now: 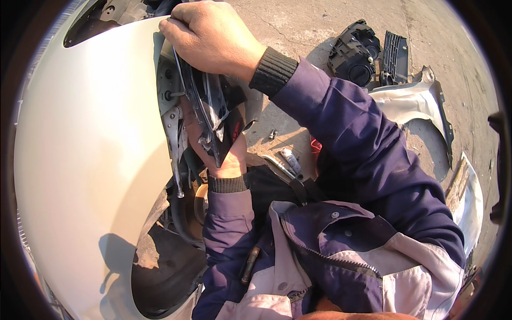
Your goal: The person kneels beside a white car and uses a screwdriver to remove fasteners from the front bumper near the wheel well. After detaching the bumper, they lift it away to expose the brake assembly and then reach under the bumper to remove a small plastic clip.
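Observation:
A headlight (200,101) with a clear lens and dark edges stands on its side by the front opening of a pale car fender (90,117). My left hand (230,162) cups its lower end from beneath, with the part lying across the palm; most of its fingers are hidden. At the upper end, my right hand (216,40) is closed over the headlight's edge, its fingertips beside the fender's corner. Between fender and headlight, a metal bracket (172,125) with bolts shows.
On the concrete ground at the right lie a black plastic housing (354,56), a black grille piece (394,56) and a silver fender panel (413,101). A white tube (290,159) lies close to my knees. The dark wheel arch (165,272) opens at the lower left.

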Motion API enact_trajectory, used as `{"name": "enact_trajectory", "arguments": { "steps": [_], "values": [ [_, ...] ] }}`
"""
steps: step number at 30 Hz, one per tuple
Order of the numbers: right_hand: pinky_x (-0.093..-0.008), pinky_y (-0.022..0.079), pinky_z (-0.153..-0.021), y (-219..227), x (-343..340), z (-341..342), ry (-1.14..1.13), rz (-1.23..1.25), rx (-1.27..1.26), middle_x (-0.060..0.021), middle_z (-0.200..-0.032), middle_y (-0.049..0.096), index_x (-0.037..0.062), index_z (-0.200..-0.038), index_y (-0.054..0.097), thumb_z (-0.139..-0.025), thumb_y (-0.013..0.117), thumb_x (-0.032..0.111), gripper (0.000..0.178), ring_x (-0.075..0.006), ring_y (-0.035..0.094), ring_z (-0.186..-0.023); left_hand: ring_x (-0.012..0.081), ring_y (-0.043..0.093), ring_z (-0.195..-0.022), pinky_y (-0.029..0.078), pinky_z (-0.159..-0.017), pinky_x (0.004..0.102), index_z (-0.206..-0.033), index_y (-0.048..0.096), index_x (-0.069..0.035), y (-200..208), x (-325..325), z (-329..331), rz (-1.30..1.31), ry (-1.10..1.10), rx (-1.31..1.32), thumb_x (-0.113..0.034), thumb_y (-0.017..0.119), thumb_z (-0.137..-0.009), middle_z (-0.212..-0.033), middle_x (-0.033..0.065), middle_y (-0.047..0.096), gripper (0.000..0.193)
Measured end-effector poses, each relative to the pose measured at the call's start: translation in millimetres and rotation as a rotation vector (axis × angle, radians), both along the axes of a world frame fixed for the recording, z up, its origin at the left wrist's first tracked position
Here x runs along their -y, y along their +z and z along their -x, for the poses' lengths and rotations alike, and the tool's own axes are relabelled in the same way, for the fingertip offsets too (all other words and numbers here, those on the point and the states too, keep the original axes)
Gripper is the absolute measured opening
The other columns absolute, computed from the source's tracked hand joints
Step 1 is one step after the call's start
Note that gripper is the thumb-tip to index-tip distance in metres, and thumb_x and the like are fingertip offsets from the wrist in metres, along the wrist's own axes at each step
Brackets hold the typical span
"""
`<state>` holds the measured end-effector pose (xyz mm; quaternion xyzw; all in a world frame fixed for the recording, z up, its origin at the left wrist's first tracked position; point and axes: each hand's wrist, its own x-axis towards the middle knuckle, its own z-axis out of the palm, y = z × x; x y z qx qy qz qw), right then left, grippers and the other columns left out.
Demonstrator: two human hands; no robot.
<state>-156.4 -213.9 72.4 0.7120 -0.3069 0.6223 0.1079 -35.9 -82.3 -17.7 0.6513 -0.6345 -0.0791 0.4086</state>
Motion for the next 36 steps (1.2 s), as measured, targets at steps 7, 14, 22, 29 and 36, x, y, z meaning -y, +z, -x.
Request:
{"name": "enact_trajectory", "arguments": {
  "steps": [7,14,22,29,36],
  "values": [
    [-0.0536,0.054,-0.085,3.9,2.4,5.8,0.219,-0.370,0.092,-0.0257,-0.090,0.070,-0.0011,-0.098,0.072,-0.106,0.064,0.021,0.025,-0.0439,0.072,-0.090,0.0477,0.052,-0.154,0.041,-0.130,0.0519,-0.164,0.046,0.007,-0.6,-2.9,-4.3,0.260,-0.010,0.305,-0.013,0.094,-0.081,-0.163,0.0314,0.055,0.097],
    [-0.0521,0.053,-0.088,-5.9,5.1,2.5,0.362,-0.293,0.175,-0.0210,-0.094,0.069,0.0021,-0.100,0.073,-0.105,0.060,0.016,0.019,-0.0398,0.071,-0.096,0.0501,0.056,-0.149,0.044,-0.127,0.0537,-0.164,0.045,0.005,7.7,3.5,-2.9,0.204,-0.002,0.222,-0.008,0.092,-0.080,-0.159,0.0328,0.058,0.097],
    [-0.0474,0.054,-0.089,-8.8,11.4,3.2,0.454,-0.492,0.214,-0.0171,-0.104,0.071,0.0011,-0.108,0.068,-0.110,0.060,0.016,0.018,-0.0329,0.072,-0.104,0.0471,0.065,-0.134,0.050,-0.117,0.0526,-0.162,0.048,0.001,7.7,2.3,-7.1,0.190,-0.059,0.036,-0.005,0.093,-0.076,-0.149,0.0293,0.065,0.097],
    [-0.0508,0.055,-0.083,-4.9,-3.9,-3.5,0.870,-0.424,0.637,-0.0241,-0.093,0.070,-0.0017,-0.097,0.069,-0.107,0.065,0.013,0.018,-0.0421,0.072,-0.091,0.0488,0.064,-0.132,0.050,-0.116,0.0530,-0.160,0.049,0.001,1.2,4.5,-11.1,0.169,0.005,0.161,-0.011,0.096,-0.072,-0.144,0.0286,0.066,0.101],
    [-0.0508,0.054,-0.076,17.0,-17.1,1.7,0.406,-0.095,0.215,-0.0230,-0.085,0.067,-0.0014,-0.095,0.067,-0.104,0.066,0.007,0.013,-0.0417,0.070,-0.084,0.0477,0.066,-0.128,0.051,-0.113,0.0530,-0.155,0.052,0.003,1.2,11.4,-10.2,0.223,-0.082,0.048,-0.015,0.095,-0.075,-0.139,0.0282,0.068,0.093]
  ]
}}
